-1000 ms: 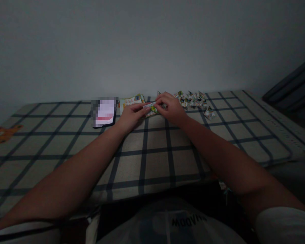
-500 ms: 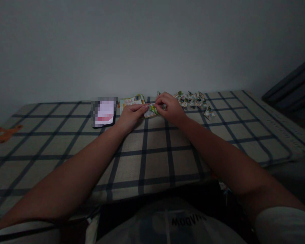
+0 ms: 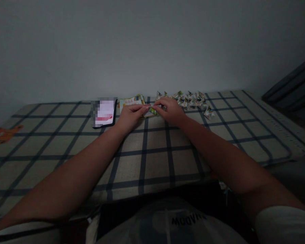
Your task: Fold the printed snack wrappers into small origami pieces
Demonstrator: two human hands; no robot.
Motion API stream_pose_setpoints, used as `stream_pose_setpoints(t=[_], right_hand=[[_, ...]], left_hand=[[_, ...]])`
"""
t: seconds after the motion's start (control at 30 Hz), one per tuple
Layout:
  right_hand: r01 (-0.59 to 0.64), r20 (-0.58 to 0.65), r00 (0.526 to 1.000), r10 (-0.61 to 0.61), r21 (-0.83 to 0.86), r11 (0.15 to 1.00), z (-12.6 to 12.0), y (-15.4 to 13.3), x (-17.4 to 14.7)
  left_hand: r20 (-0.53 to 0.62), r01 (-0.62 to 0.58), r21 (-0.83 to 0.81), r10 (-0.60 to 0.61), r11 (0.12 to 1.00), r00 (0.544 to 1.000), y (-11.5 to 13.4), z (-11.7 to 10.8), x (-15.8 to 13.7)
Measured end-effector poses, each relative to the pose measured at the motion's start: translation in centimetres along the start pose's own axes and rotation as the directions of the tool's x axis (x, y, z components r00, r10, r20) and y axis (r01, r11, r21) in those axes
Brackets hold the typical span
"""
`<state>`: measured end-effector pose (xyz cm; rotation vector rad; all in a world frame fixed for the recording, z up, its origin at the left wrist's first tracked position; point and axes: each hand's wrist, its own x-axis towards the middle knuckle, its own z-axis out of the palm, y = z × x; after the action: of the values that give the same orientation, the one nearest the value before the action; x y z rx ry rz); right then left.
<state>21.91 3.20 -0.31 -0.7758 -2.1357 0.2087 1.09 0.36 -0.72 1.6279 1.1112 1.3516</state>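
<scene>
Between my two hands is a small printed piece of paper (image 3: 153,111), green and white, partly covered by my fingers. My left hand (image 3: 132,116) pinches its left side between thumb and fingers. On its right side, the fingertips of my right hand (image 3: 169,109) are closed on the paper too, close to the left fingertips. Behind my left hand lies a flat stack of printed sheets (image 3: 131,101). Several small folded paper pieces with pointed corners (image 3: 191,100) lie in a group beyond and right of my right hand.
A phone with a lit screen (image 3: 104,111) lies left of the sheets. An orange object (image 3: 5,133) rests at the far left of the checked tablecloth (image 3: 156,159). A grey wall (image 3: 152,47) rises directly behind the table.
My right fingers have lowered and flattened over the paper, which now shows less between my hands. My left hand has hardly moved.
</scene>
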Motion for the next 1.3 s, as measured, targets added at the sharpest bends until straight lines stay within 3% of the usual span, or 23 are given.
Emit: stream_pose_setpoints(t=[0.43, 0.63, 0.77, 1.03, 1.3], right_hand=[[0.015, 0.001, 1.000, -0.015, -0.012, 1.000, 0.0, 0.3, 0.2], [0.055, 0.030, 0.998, -0.055, -0.009, 0.998, -0.1, 0.2, 0.1], [0.076, 0.029, 0.997, -0.076, -0.001, 0.997, -0.1, 0.4, 0.1], [0.098, 0.049, 0.994, -0.098, 0.008, 0.995, -0.2, 0.4, 0.2], [0.150, 0.069, 0.986, -0.152, 0.038, 0.988, -0.3, -0.1, 0.3]], left_hand=[[-0.063, 0.040, -0.047, -0.043, 0.998, 0.997, 0.2, -0.1, 0.0], [-0.018, 0.042, -0.077, -0.044, 0.996, 0.999, -0.7, -0.3, 0.3], [0.049, 0.034, -0.031, -0.032, 0.999, 0.998, -0.5, -0.2, 0.1], [0.054, 0.010, 0.031, -0.012, 0.999, 0.998, -0.4, -0.3, 0.1], [0.135, -0.005, 0.021, 0.002, 1.000, 0.991, -0.1, -0.1, 0.2]])
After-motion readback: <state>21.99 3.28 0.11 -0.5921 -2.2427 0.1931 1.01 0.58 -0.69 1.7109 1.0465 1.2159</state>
